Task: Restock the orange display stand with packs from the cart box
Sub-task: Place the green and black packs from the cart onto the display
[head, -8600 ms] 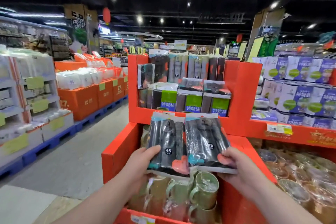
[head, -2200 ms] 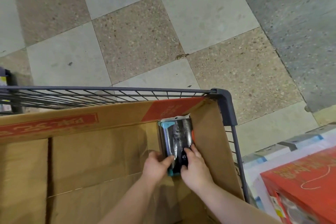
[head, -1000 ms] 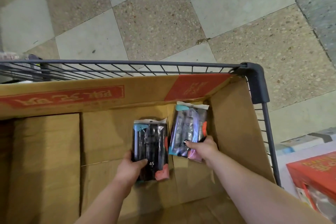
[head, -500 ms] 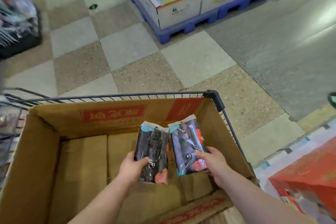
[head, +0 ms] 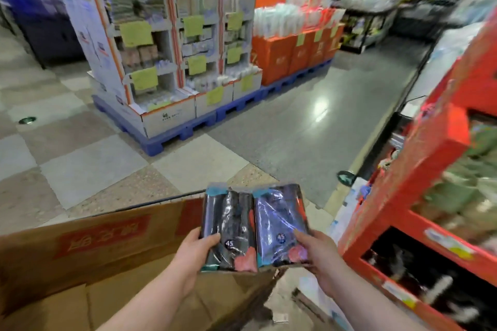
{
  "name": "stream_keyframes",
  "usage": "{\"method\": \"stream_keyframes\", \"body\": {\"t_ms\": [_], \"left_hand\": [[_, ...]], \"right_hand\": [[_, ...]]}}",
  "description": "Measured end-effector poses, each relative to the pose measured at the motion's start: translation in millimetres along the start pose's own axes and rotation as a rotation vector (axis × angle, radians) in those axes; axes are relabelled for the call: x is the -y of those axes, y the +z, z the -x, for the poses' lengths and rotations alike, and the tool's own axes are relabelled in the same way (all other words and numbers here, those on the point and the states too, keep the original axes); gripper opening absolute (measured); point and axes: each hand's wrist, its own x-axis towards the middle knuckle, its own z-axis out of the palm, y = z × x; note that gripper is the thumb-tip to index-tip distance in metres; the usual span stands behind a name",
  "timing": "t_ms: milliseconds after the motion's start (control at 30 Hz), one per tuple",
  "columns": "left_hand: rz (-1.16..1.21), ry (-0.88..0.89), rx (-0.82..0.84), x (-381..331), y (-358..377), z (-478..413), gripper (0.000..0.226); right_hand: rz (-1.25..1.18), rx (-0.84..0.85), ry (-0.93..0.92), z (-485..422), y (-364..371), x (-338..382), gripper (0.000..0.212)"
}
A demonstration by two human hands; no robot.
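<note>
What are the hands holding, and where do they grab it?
A pack each: left hand grips the left pack at its lower left edge, right hand the right pack at its lower right edge.

A supermarket: price-tagged cardboard displays (head: 161,67) on blue pallets (head: 166,141) far beyond the left hand (head: 196,248), orange display stand (head: 430,148) beside the right hand (head: 321,255).
</note>
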Motion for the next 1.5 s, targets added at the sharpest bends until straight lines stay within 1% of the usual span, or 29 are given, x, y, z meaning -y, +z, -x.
{"method": "stream_keyframes", "body": {"t_ms": [67, 133, 233, 333, 400, 500, 600, 667, 767, 900, 933, 1033, 1100, 1167, 1200, 1267, 1333, 1400, 1500], "left_hand": [[-0.016, 0.022, 0.086, -12, 32, 15, 0.040], [-0.036, 0.043, 0.172, -23, 66, 33, 0.026], [-0.077, 0.069, 0.316, -31, 122, 57, 0.014], [-0.131, 0.112, 0.418, -34, 182, 85, 0.009], [-0.147, 0.128, 0.477, -35, 221, 105, 0.011], [-0.165, 0.140, 0.573, -35, 279, 137, 0.013], [-0.158, 0.170, 0.656, -36, 331, 170, 0.010], [-0.149, 0.184, 0.698, -37, 363, 190, 0.011], [-0.122, 0.204, 0.721, -38, 409, 213, 0.016], [-0.064, 0.217, 0.716, -46, 461, 233, 0.024], [-0.048, 0.215, 0.716, -48, 471, 238, 0.023], [-0.019, 0.212, 0.730, -60, 496, 246, 0.013], [-0.011, 0.225, 0.734, -72, 509, 249, 0.015], [-0.018, 0.251, 0.732, -88, 522, 246, 0.017], [-0.019, 0.267, 0.732, -96, 528, 242, 0.016], [-0.030, 0.311, 0.740, -113, 543, 232, 0.011], [-0.028, 0.338, 0.760, -132, 561, 221, 0.009], [-0.023, 0.351, 0.790, -152, 579, 208, 0.013], [-0.007, 0.404, 0.826, -190, 610, 188, 0.032]], "right_hand": [[-0.019, -0.075, -0.047, 16, -33, 8, 0.012], [-0.049, -0.157, -0.079, 35, -67, 16, 0.015], [-0.099, -0.294, -0.109, 64, -121, 26, 0.013], [-0.157, -0.406, -0.151, 92, -180, 32, 0.014], [-0.195, -0.491, -0.182, 108, -220, 34, 0.020], [-0.240, -0.568, -0.211, 130, -281, 35, 0.027], [-0.265, -0.602, -0.249, 154, -338, 42, 0.015], [-0.261, -0.628, -0.271, 167, -372, 50, 0.016], [-0.281, -0.661, -0.323, 180, -418, 62, 0.018], [-0.272, -0.686, -0.348, 192, -468, 80, 0.024], [-0.260, -0.693, -0.352, 194, -479, 86, 0.024], [-0.265, -0.661, -0.382, 192, -501, 105, 0.023], [-0.290, -0.647, -0.411, 184, -511, 119, 0.022], [-0.332, -0.620, -0.438, 173, -517, 134, 0.016], [-0.349, -0.609, -0.449, 169, -518, 142, 0.015], [-0.359, -0.592, -0.476, 156, -524, 158, 0.019], [-0.346, -0.611, -0.508, 143, -529, 175, 0.016], [-0.358, -0.644, -0.533, 132, -536, 196, 0.012], [-0.341, -0.686, -0.590, 111, -548, 234, 0.014]]}}
